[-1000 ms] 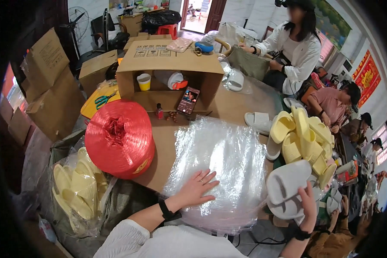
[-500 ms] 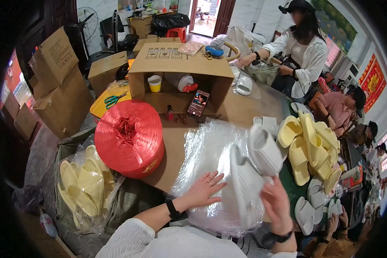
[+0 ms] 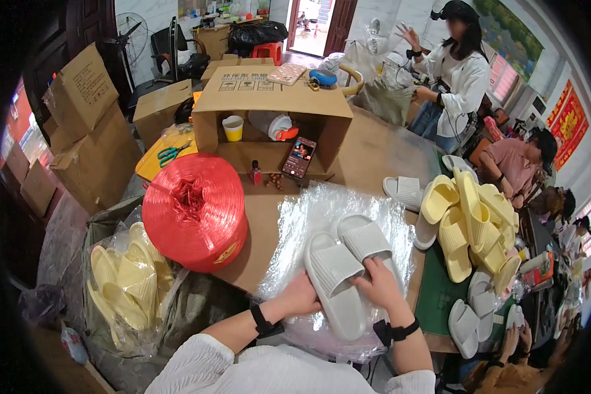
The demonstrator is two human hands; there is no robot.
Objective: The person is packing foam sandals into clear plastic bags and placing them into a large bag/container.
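Note:
A pair of light grey slippers (image 3: 338, 289) lies side by side on a stack of clear plastic bags (image 3: 289, 230) in front of me. My right hand (image 3: 381, 285) is closed on the slippers where their straps meet, its fingertips at the strap edges. At the left slipper's outer edge is my left hand (image 3: 300, 295), low over the bags. Its fingers are mostly hidden by the sole, so its hold cannot be made out. Another grey slipper (image 3: 404, 190) and a pile of yellow slippers (image 3: 466, 223) lie to the right.
A big red roll of plastic twine (image 3: 194, 210) stands left of the bags. Behind is an open cardboard box (image 3: 276, 98) with a phone (image 3: 302, 157) leaning at it. Bagged yellow slippers (image 3: 131, 276) sit lower left. A co-worker (image 3: 456, 85) stands far right; others sit along the right.
The grey slippers have come down and left from the right side onto the bags. My right hand has moved left with them; my left hand has closed in from lying spread on the bags.

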